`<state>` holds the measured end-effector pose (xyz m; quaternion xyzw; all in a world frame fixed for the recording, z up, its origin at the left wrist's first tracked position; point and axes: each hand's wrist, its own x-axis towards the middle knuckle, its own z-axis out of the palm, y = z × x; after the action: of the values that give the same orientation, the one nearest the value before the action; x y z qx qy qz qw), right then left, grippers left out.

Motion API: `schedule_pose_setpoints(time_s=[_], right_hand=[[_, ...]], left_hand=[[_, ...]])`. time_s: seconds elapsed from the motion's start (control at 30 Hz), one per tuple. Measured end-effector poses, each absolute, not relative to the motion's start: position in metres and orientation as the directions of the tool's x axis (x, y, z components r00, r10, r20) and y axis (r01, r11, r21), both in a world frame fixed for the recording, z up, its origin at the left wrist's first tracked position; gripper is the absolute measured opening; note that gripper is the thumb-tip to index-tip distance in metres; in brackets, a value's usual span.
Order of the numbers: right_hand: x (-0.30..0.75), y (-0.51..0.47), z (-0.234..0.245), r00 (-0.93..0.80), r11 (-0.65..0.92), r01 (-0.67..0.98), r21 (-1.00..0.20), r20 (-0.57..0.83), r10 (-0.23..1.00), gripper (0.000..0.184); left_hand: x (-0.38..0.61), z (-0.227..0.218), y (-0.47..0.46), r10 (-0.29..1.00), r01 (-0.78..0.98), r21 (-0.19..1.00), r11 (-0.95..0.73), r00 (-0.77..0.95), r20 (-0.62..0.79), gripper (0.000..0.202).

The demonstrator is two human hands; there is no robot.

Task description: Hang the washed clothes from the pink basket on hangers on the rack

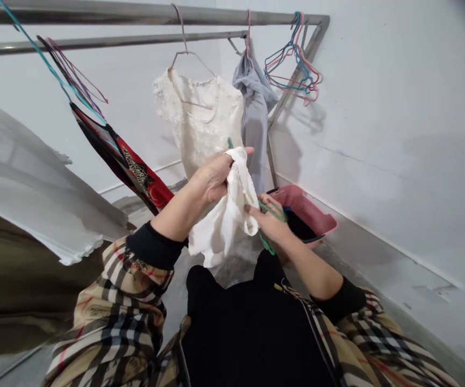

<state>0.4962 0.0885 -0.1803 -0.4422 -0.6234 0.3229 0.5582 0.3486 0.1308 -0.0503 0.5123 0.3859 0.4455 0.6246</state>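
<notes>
A white garment (pixel 222 228) hangs bunched in front of me, its upper part gathered into a narrow strap-like loop. My left hand (pixel 216 174) is closed around the top of it, the index finger pointing right. Lower and to the right, my right hand (pixel 271 217) is closed on a thin green hanger (pixel 267 244), with its thumb against the garment's edge. A small green tip also shows above my left hand. How much of the hanger lies inside the cloth is hidden.
A metal rack (pixel 95 13) spans the top, holding a white lace top (pixel 200 121), a grey-blue garment (pixel 256 118), a red patterned garment (pixel 139 172) and several bare hangers (pixel 292 64). A pink basket (pixel 316 215) with dark cloth stands by the wall. Pale sheer fabric (pixel 26 172) hangs left.
</notes>
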Motion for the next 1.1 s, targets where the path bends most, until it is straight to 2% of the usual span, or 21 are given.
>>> schedule_pose_setpoints(time_s=[0.1, 0.17, 0.27, 0.33, 0.43, 0.5, 0.53, 0.6, 0.67, 0.73, 0.8, 0.93, 1.03, 1.1], right_hand=[[0.524, 0.102, -0.166, 0.098, 0.385, 0.131, -0.914, 0.398, 0.912, 0.028], [0.545, 0.109, -0.153, 0.139, 0.391, 0.077, -0.917, 0.399, 0.907, 0.029], [0.564, 0.114, -0.135, 0.198, 0.451, 0.065, -0.890, 0.454, 0.869, 0.028], [0.568, 0.114, -0.127, 0.223, 0.495, 0.123, -0.860, 0.510, 0.831, 0.027], [0.571, 0.110, -0.121, 0.242, 0.522, 0.188, -0.832, 0.554, 0.796, 0.026], [0.573, 0.107, -0.120, 0.240, 0.523, 0.199, -0.829, 0.559, 0.794, 0.025], [0.575, 0.106, -0.120, 0.236, 0.519, 0.209, -0.829, 0.558, 0.796, 0.024], [0.578, 0.104, -0.120, 0.237, 0.510, 0.239, -0.826, 0.559, 0.794, 0.024], [0.581, 0.103, -0.121, 0.251, 0.502, 0.273, -0.821, 0.564, 0.786, 0.026], [0.583, 0.102, -0.123, 0.262, 0.489, 0.303, -0.818, 0.565, 0.783, 0.026], [0.584, 0.101, -0.124, 0.254, 0.466, 0.318, -0.826, 0.547, 0.797, 0.024], [0.581, 0.094, -0.126, 0.229, 0.380, 0.258, -0.888, 0.438, 0.869, 0.020], [0.580, 0.087, -0.135, 0.236, 0.279, 0.210, -0.937, 0.326, 0.915, 0.018], [0.580, 0.080, -0.146, 0.238, 0.253, 0.206, -0.945, 0.300, 0.924, 0.022]], left_hand=[[0.321, -0.052, 0.133, 0.969, -0.031, 0.999, -0.036, 0.245, 0.043, 0.026], [0.298, -0.057, 0.138, 0.964, 0.175, 0.971, -0.161, 0.239, 0.116, 0.026], [0.272, -0.068, 0.146, 0.938, 0.507, 0.802, -0.317, 0.294, 0.184, 0.024], [0.264, -0.076, 0.149, 0.920, 0.647, 0.662, -0.378, 0.343, 0.190, 0.022], [0.264, -0.086, 0.152, 0.890, 0.742, 0.491, -0.456, 0.376, 0.257, 0.021], [0.266, -0.090, 0.153, 0.881, 0.756, 0.460, -0.465, 0.346, 0.322, 0.020], [0.267, -0.092, 0.153, 0.888, 0.750, 0.485, -0.449, 0.314, 0.336, 0.017], [0.270, -0.093, 0.153, 0.924, 0.674, 0.633, -0.380, 0.244, 0.294, 0.015], [0.274, -0.093, 0.151, 0.960, 0.493, 0.830, -0.262, 0.218, 0.173, 0.015], [0.280, -0.092, 0.149, 0.975, 0.298, 0.946, -0.129, 0.214, 0.065, 0.014], [0.287, -0.089, 0.146, 0.984, 0.188, 0.981, -0.055, 0.175, 0.022, 0.012], [0.298, -0.084, 0.143, 0.994, 0.052, 0.998, -0.024, 0.103, 0.019, 0.012], [0.301, -0.084, 0.142, 0.992, -0.056, 0.998, 0.004, 0.123, 0.003, 0.014], [0.301, -0.085, 0.141, 0.988, -0.089, 0.996, 0.031, 0.155, -0.017, 0.016]])
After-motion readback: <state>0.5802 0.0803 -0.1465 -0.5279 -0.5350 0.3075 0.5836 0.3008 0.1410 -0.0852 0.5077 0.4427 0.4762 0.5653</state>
